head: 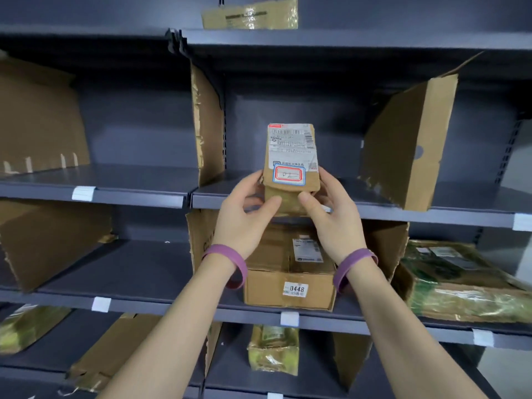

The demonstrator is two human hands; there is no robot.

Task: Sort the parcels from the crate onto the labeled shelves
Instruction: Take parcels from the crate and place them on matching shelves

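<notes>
A small brown cardboard parcel [290, 156] with a white shipping label and a red-and-blue framed sticker lies at the front of the middle shelf [431, 214], between two cardboard dividers. My left hand [247, 214] holds its near left end, thumb against the front face. My right hand [331, 214] holds the near right end the same way. Both wrists wear purple bands. The crate is out of view.
Cardboard dividers [408, 145] split the dark shelves into bays. One shelf down sit a brown box marked 0448 [290, 289] and a green-printed taped parcel [460, 286]. Another taped parcel [273, 349] stands lower. White label tags [83, 193] mark the shelf edges.
</notes>
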